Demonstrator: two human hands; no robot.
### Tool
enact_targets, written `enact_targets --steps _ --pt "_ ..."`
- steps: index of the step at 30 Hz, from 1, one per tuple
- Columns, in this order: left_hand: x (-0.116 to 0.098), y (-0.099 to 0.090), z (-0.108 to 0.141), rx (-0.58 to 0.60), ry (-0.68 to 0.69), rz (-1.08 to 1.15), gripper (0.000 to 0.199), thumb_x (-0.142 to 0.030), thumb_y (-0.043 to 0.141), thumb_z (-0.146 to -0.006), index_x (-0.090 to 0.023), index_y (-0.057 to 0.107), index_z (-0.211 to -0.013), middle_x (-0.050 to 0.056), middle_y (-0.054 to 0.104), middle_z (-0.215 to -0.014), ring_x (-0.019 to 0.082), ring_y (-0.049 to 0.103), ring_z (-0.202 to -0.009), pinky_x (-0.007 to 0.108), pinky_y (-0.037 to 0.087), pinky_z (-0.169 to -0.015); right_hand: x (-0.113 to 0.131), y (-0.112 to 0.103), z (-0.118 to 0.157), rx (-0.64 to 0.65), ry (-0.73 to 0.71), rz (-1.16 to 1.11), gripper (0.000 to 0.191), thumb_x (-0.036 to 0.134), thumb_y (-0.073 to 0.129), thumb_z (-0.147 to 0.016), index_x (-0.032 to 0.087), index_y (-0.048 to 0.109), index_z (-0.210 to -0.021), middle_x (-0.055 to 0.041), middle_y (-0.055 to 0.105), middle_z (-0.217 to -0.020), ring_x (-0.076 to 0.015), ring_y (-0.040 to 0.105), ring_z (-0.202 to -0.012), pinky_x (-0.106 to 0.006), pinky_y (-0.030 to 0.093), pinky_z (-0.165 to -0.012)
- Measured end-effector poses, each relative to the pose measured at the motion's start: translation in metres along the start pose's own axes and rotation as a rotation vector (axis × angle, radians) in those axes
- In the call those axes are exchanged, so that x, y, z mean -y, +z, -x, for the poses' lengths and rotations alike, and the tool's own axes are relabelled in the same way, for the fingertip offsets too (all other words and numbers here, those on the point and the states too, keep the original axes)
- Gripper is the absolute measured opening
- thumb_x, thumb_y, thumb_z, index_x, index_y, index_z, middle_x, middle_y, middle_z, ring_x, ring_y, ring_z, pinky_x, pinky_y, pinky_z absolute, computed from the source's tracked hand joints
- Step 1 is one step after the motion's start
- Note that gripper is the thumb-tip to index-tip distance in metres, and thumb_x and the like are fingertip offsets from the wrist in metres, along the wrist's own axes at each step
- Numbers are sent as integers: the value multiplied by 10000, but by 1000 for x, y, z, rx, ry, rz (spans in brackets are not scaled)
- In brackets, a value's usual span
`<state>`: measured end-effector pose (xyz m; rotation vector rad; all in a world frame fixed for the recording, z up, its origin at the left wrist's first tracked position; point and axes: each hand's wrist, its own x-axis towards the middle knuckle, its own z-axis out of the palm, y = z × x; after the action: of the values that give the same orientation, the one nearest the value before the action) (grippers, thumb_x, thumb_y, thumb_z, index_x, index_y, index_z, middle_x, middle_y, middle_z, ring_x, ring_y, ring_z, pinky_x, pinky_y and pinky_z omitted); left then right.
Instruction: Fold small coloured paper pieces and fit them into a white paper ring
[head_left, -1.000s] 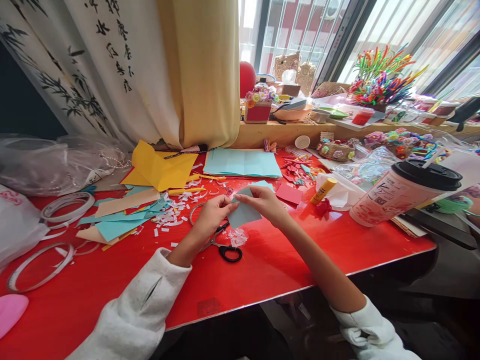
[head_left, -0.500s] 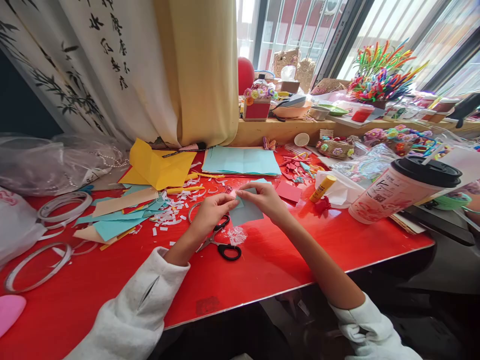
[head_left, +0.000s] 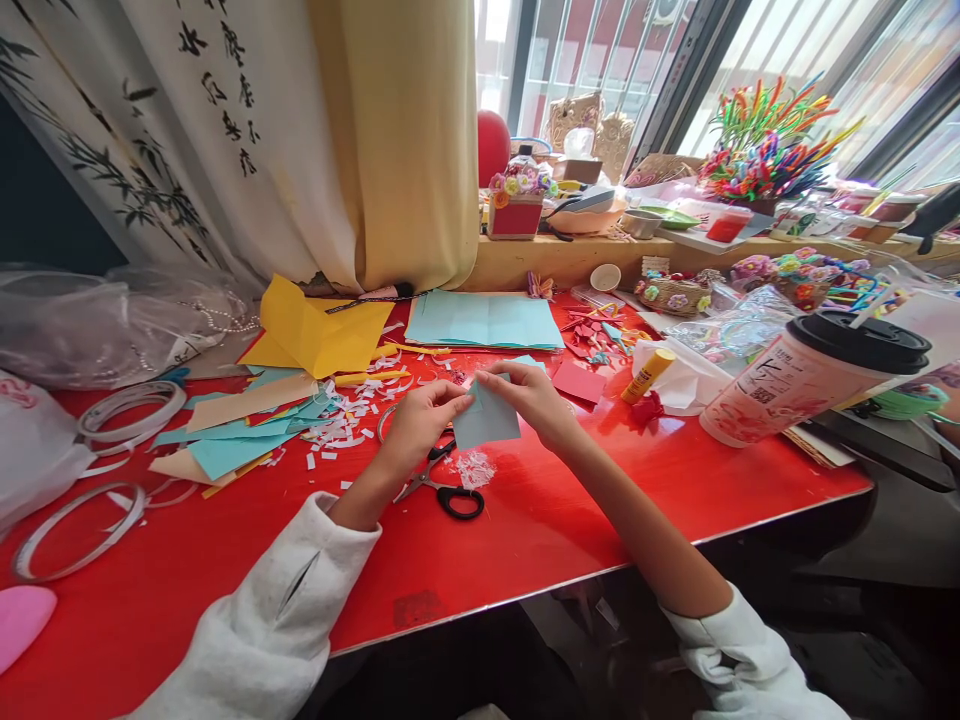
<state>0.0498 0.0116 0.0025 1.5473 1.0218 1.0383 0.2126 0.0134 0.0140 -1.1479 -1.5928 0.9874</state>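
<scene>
A small light-blue piece of paper (head_left: pixel 489 418) is held up above the red table between my two hands. My left hand (head_left: pixel 422 420) pinches its left edge with thumb and finger. At its top edge, my right hand (head_left: pixel 534 400) grips it, fingertips close to those of the left. Just below lie black-handled scissors (head_left: pixel 459 502), their upper part partly covered by the left hand and the paper. A small heap of whitish clippings (head_left: pixel 474 468) rests beside the scissors' handles.
Left are paper strips (head_left: pixel 247 430), white scraps (head_left: pixel 337 425), yellow paper (head_left: pixel 315 330) and tape rolls (head_left: pixel 131 415). Behind lies a blue paper stack (head_left: pixel 487 322). To the right are red paper (head_left: pixel 577 382), a glue stick (head_left: pixel 646 375) and a lidded cup (head_left: pixel 802 385).
The blue paper has turned slightly and shifted a little to the left between my fingers. Both hands stay nearly in place, and the view has moved very slightly.
</scene>
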Motion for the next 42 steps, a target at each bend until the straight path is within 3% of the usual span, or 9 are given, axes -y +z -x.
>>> enact_targets --steps 6,10,14,17,22,28,32,38,42 --pt "2 -2 -1 29 -10 -36 243 -372 606 -713 -152 629 -815 23 607 -778 144 542 -728 234 423 -642 -1 -3 0 -5 -43 21 346 476 556 -749 137 622 -743 -14 550 -679 -107 447 -628 -224 327 -551" --pt "1 -2 0 4 53 -42 242 -387 576 -741 -153 623 -781 15 590 -755 131 512 -703 221 402 -615 0 -2 0 0 -59 69 379 511 552 -744 140 611 -693 0 519 -633 -100 430 -603 -222 314 -536" --pt "1 -2 1 -45 58 -83 267 -419 581 -733 -153 583 -709 3 553 -687 120 480 -641 218 377 -568 1 -3 -1 35 134 -175 469 584 457 -775 145 605 -707 -29 566 -667 -114 507 -610 -225 398 -562" --pt "1 -3 0 -66 75 -92 269 -424 575 -736 -157 573 -704 4 553 -693 122 477 -646 221 372 -577 0 -5 -2 95 271 -356 428 554 509 -763 141 604 -701 -53 609 -703 -128 563 -633 -248 458 -625" --pt "3 -4 0 -77 86 -130 273 -434 577 -729 -164 575 -688 6 567 -688 125 471 -639 222 357 -567 0 -6 0 255 317 -488 310 442 636 -718 134 611 -699 -30 609 -657 -104 562 -601 -251 477 -650" --pt "-1 -3 1 -105 104 -223 276 -444 571 -732 -172 593 -693 8 591 -685 130 487 -628 224 349 -555 1 -4 2 325 352 -432 339 467 631 -711 128 620 -699 -4 550 -623 -78 498 -559 -226 444 -580" --pt "-3 -3 2 -98 119 -256 264 -432 569 -741 -174 617 -711 7 604 -688 134 506 -642 225 361 -569 1 -3 3 380 294 -335 332 461 635 -707 130 641 -729 3 524 -632 -71 453 -556 -207 390 -532" --pt "1 -4 1 -89 100 -237 283 -433 541 -761 -190 677 -814 24 662 -786 167 555 -736 240 396 -636 1 -2 2 310 250 -160 396 488 644 -671 115 664 -802 -27 569 -677 -96 466 -577 -227 378 -528" --pt "1 -6 0 -22 70 -163 299 -405 559 -757 -196 672 -938 47 671 -939 193 582 -865 255 429 -718 -2 -3 1 268 217 -138 403 489 639 -670 125 672 -838 -30 592 -689 -102 480 -578 -225 363 -517"
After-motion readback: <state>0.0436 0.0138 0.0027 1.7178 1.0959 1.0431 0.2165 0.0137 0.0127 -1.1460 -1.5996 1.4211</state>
